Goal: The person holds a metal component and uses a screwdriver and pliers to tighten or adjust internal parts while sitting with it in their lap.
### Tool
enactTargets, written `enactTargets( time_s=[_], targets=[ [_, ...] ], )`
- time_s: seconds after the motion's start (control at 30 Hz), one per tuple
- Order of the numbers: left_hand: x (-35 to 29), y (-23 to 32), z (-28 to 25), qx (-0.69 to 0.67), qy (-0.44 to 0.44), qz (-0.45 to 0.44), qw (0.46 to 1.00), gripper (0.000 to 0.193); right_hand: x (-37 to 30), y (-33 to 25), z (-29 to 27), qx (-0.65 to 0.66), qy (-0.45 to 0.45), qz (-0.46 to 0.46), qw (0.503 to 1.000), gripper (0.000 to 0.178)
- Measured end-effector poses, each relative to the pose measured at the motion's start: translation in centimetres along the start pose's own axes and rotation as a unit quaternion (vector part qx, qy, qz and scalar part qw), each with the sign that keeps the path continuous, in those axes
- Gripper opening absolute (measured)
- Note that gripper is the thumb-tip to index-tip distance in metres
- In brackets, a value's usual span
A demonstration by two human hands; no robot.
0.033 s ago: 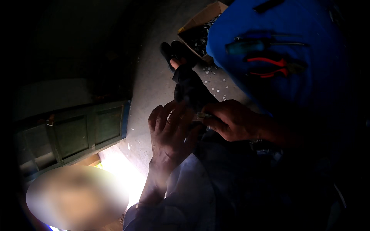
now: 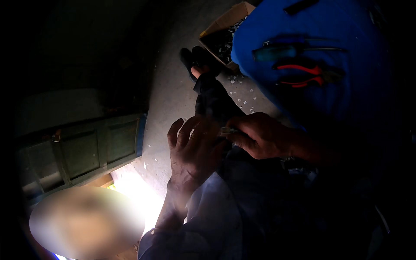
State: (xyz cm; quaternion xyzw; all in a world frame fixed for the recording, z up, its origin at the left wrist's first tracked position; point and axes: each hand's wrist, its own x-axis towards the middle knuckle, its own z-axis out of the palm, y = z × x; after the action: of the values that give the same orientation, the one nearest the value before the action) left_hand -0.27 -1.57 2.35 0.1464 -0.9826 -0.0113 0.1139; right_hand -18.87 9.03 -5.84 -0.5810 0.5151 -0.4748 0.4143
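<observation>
Small metallic piece [image 2: 226, 130] sits pinched in your right hand [image 2: 259, 136], between thumb and forefinger, over your dark trousers [image 2: 214, 96] — your left hand [image 2: 193, 149] bends just beside it, though whether those fingers hold anything I cannot tell.

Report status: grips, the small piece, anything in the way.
Right grip pinching small metallic piece; left grip alongside, contact unclear in shadow; red-handled pliers aside on blue surface, no obstruction visible.
</observation>
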Motion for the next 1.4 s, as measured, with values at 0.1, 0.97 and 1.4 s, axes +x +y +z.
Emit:
enactTargets(
  time_s=[0.1,0.97,1.4],
  targets=[
    [-0.2,-0.6,0.2,-0.001,-0.019,0.03,0.999,0.036,0.1,-0.3,0.0,0.0,-0.022,0.007,1.0,0.017],
    [-1.7,-2.2,2.2,-0.05,-0.065,0.048,0.996,0.017,-0.1,0.1,-0.5,-0.156,-0.032,-0.067,0.985,0.033],
    [-2.9,-1.9,5.1,-0.199,0.014,-0.003,0.98,0.008,-0.1,1.6,-0.3,-0.234,-0.06,-0.04,0.97,0.026]
  ],
)
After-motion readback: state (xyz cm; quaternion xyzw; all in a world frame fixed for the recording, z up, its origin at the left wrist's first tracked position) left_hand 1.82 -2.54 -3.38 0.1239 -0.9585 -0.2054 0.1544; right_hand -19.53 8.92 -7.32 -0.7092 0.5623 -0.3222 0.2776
